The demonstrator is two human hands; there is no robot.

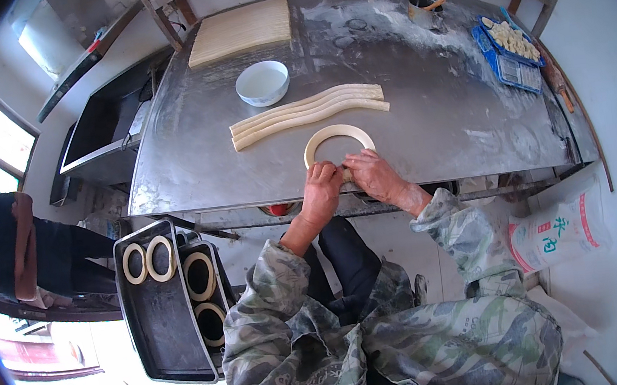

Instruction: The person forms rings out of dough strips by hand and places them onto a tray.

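Observation:
A dough ring [337, 130] lies on the steel table in front of me, near its front edge. My left hand [322, 190] and my right hand [378, 177] meet at the ring's near side, with fingers closed around the dough where the ends come together. The join itself is mostly covered by my fingers. Just beyond the ring, several long dough strips [307, 112] lie side by side. A pale blue bowl [263, 82] stands behind them, to the left.
A wide dough slab [241, 31] sits at the far left. Far right are a pot [421, 14], dough pieces [511, 38] and a rolling pin [557, 80]. Stacked black trays [165, 326] with dough rings [126, 265] stand lower left; a person [51, 241] is beyond them.

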